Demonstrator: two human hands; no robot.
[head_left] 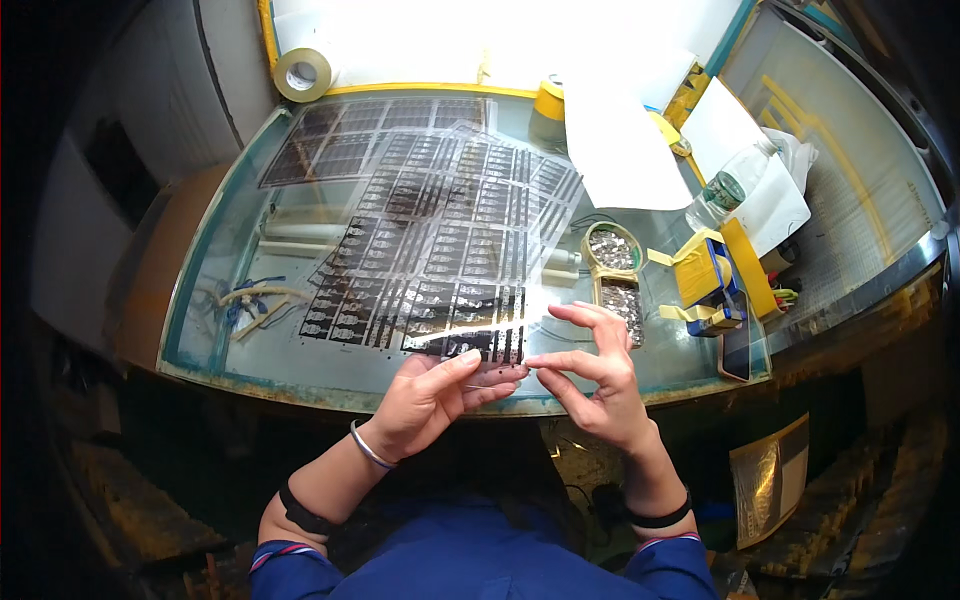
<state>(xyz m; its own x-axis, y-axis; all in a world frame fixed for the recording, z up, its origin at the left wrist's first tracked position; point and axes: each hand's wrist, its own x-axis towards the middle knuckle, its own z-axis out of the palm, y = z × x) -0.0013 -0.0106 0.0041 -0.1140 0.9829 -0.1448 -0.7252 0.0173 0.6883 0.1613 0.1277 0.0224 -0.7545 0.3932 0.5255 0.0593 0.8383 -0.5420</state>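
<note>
A clear film sheet [470, 275] printed with rows of black patterns lies over other sheets, its near edge raised off the glass table. My left hand [440, 395] grips that edge, thumb on top and fingers underneath. At the sheet's near right corner is my right hand [595, 375], its index finger and thumb brought close together and the other fingers lifted. Whatever sits between those fingertips is too small to make out. Beneath the held sheet, a second patterned film [350, 290] sticks out to the left.
Darker film [370, 135] lies at the back left, near a tape roll [302, 75]. To the right are two small containers of metallic bits [612, 247], a blue tape dispenser [705, 280], a plastic bottle [735, 185] and a phone [735, 350]. Cords [255, 300] lie at left.
</note>
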